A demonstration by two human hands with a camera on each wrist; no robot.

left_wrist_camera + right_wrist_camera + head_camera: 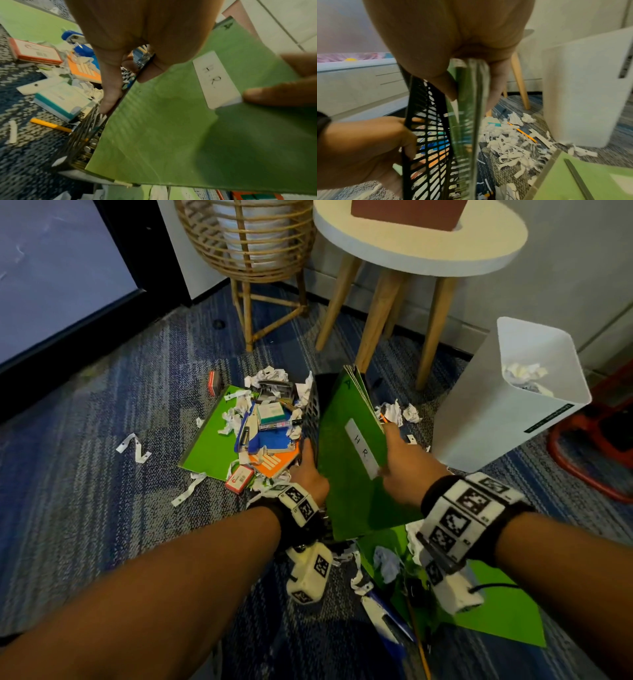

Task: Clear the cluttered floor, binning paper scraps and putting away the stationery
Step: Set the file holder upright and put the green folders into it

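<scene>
A stack of green folders (346, 460), the front one labelled "HR", stands upright against a black mesh file holder (311, 412). My left hand (308, 470) grips the holder's wall (426, 135), its thumb lying on the folder's left edge (171, 128). My right hand (400, 467) pinches the folders' right edge (467, 121), thumb in front and fingers behind. Paper scraps (397, 412) lie on the carpet beside the white bin (507, 405), which holds crumpled paper. A stationery pile (263, 426) of boxes, notebooks and a blue stapler sits left of the holder.
Another green folder (212, 440) lies flat under the pile, and one more (496, 611) lies near my right wrist. A pencil (523, 134) lies among the shreds. The round side table (411, 244) and rattan stand (246, 251) are behind; a red frame (589, 446) is at right.
</scene>
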